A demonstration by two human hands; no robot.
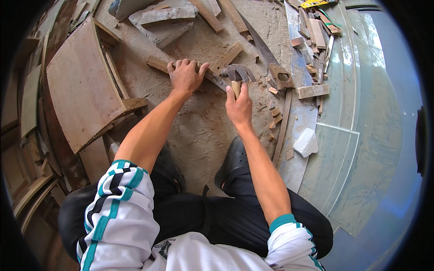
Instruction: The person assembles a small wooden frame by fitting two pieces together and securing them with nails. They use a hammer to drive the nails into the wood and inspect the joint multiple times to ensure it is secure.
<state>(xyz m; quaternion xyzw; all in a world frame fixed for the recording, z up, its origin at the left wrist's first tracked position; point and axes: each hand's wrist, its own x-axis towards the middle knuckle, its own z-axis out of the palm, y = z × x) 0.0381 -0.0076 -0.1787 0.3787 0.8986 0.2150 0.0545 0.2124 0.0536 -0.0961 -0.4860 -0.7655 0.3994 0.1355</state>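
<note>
A narrow wooden strip (pixel 158 64) lies slantwise on the dusty floor in front of me. My left hand (pixel 186 77) presses down on it, fingers bent over its far edge. In my right hand (pixel 239 107) is a claw hammer (pixel 238 72), gripped by its pale wooden handle close below the dark metal head. The head hovers over or rests beside the strip's right end; I cannot tell which. Just beyond, a short wood block (pixel 228 56) touches or nearly touches the strip. A handsaw (pixel 281 77) with a wooden handle lies to the right of the hammer.
A curved wooden panel frame (pixel 83 86) stands at the left. Stone chunks (pixel 165 27) sit at the far side. Glass sheets (pixel 334 162) lie on the right, with a white block (pixel 306 142) by their edge. Wood offcuts (pixel 316 34) pile up at the far right.
</note>
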